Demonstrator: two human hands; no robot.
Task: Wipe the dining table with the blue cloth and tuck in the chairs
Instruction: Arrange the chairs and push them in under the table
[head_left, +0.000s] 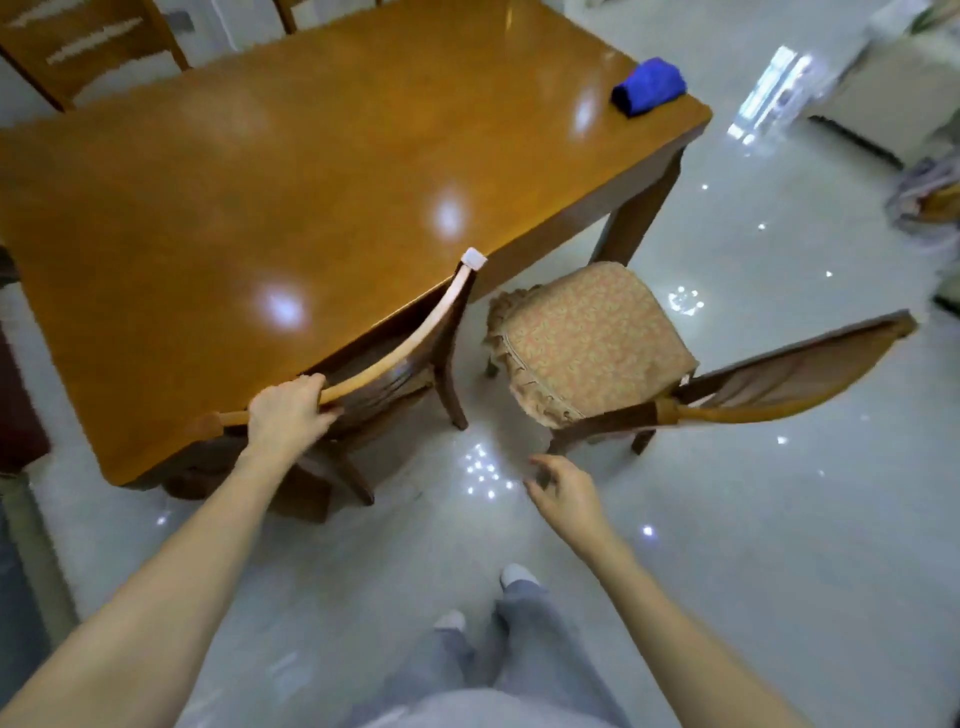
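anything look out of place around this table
The cushioned chair stands pulled out from the dining table and turned askew, its seat fully exposed, unlike the tucked chair that the left hand grips. The blue cloth lies bunched at the table's far right corner.

Blue cloth (649, 85), amber table (311, 156), tan floral cushion (587, 338) (frilled), grey floor (779, 519)
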